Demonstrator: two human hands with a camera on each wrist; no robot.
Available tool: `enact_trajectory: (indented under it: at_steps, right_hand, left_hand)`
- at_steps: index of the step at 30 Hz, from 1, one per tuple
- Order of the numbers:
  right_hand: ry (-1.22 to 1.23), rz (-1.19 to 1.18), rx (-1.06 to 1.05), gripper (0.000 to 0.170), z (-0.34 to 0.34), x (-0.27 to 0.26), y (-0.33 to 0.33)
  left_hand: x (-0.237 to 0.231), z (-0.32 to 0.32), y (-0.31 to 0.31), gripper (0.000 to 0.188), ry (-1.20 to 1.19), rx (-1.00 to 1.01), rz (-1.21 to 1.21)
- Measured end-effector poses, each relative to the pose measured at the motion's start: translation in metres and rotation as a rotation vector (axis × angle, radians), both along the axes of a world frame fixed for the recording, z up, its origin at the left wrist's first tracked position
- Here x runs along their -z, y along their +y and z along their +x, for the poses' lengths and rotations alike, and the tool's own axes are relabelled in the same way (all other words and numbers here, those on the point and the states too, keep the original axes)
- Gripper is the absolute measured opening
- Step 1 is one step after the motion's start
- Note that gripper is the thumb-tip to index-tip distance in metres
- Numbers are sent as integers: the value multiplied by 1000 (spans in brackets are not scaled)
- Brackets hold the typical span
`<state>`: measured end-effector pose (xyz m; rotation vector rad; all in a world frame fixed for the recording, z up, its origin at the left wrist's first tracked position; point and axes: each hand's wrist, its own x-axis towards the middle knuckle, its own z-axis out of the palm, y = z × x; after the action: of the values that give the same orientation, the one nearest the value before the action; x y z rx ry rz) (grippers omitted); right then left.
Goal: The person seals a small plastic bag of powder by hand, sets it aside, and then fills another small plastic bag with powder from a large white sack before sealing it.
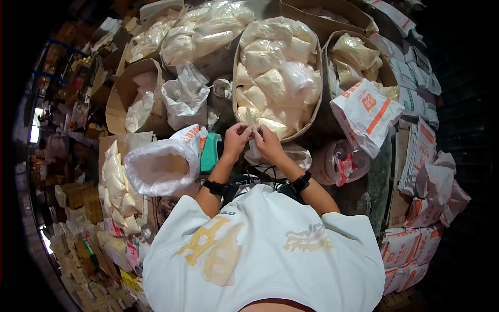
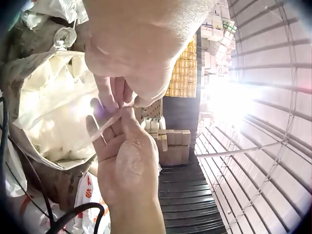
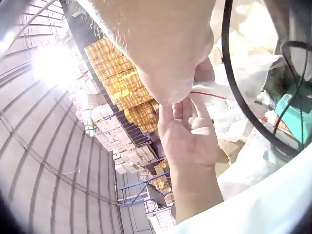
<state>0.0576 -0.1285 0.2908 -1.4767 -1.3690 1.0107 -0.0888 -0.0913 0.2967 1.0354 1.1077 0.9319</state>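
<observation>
Both hands meet just below a large box of cream-coloured packets (image 1: 278,78). Between them is a small clear plastic bag (image 1: 250,117), whose edge carries a red line in the right wrist view (image 3: 209,94). My left hand (image 1: 235,141) (image 2: 141,44) pinches one side of the bag's edge with thumb and fingers. Close beside it, my right hand (image 1: 270,144) (image 3: 163,48) pinches the same edge, fingertips nearly touching the left ones. Part of the bag is hidden behind the fingers, and its contents cannot be told.
An open white-lined sack (image 1: 162,166) stands at left, beside a green container (image 1: 210,152). A white and orange sack (image 1: 367,115) lies at right, above a clear bag with something red (image 1: 343,164). More packet-filled boxes line the back, and black cables (image 2: 39,180) hang near the wrists.
</observation>
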Motion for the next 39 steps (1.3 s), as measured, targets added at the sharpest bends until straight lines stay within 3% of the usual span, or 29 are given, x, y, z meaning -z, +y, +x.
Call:
enact_trajectory:
  at_steps: [12, 18, 26, 33, 39]
  right_hand:
    - [114, -15, -5, 24, -2, -11, 0]
    - [51, 15, 7, 32, -2, -17, 3]
    - [-44, 2, 25, 29, -2, -28, 3]
    - [-165, -52, 38, 30, 0, -32, 3]
    - [-65, -34, 36, 29, 2, -22, 6]
  left_hand:
    - [-2, -3, 0, 15, -9, -24, -38]
    - [-4, -5, 4, 15, -37, -12, 9]
    - [-3, -9, 7, 11, -26, 7, 93]
    - [-2, -8, 5, 11, 255, 38, 245]
    - [-12, -6, 0, 9, 377, 92, 322]
